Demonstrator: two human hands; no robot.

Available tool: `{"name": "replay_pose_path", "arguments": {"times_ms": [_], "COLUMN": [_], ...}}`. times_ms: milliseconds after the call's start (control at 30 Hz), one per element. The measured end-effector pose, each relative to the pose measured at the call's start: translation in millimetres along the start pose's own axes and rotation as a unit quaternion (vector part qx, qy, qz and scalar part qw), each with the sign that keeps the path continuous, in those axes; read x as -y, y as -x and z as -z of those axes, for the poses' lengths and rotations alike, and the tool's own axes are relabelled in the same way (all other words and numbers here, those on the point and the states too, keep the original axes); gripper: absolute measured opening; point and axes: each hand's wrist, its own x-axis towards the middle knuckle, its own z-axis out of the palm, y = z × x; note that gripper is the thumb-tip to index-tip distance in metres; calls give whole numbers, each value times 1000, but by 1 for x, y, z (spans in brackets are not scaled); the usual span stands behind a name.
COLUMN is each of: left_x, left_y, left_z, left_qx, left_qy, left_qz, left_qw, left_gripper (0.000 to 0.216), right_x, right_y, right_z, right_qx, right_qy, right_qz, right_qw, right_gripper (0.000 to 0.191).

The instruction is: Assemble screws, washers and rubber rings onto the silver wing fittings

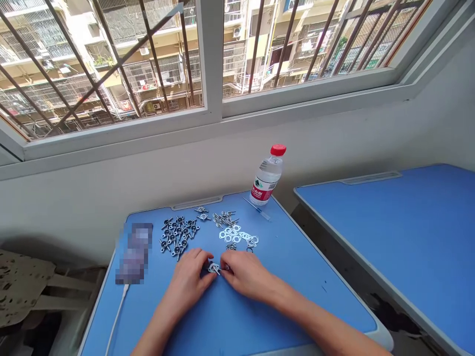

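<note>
My left hand (pixel 191 274) pinches a small metal flanged part (pixel 214 267) with a short pin sticking out, low over the blue desk. My right hand (pixel 245 272) is closed at the other side of this part, its thumb and forefinger at the pin; what lies inside its curled fingers is mostly hidden. Just beyond the hands sit a small heap of tiny metal pieces (pixel 231 246) and a dark ring (pixel 250 250). Farther back lie flat silvery flange plates (pixel 236 234), a pile of metal pins (pixel 225 218) and many dark-centred flanged assemblies (pixel 178 231).
Two more flanged parts (pixel 202 216) lie near the back edge. A red-capped water bottle (pixel 266 180) stands at the back right beside a pen (pixel 261 211). At the left lies a blurred phone (pixel 135 252) with a white cable (pixel 118 314). Another blue desk (pixel 401 222) stands right.
</note>
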Motion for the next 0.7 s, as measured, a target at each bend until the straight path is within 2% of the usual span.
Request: {"name": "replay_pose_path", "arguments": {"times_ms": [333, 700], "left_x": [-3, -3], "left_y": [-3, 2], "left_z": [-2, 1], "left_qx": [13, 0], "left_qy": [-13, -24], "left_qz": [-2, -8], "left_qw": [1000, 1000], "left_gripper": [9, 14], "right_x": [-4, -1], "right_y": [-1, 2], "right_z": [-3, -2], "right_qx": [-9, 2], "right_qy": [-11, 0], "right_qz": [6, 8], "right_qw": [1000, 1000], "right_gripper": [15, 13]}}
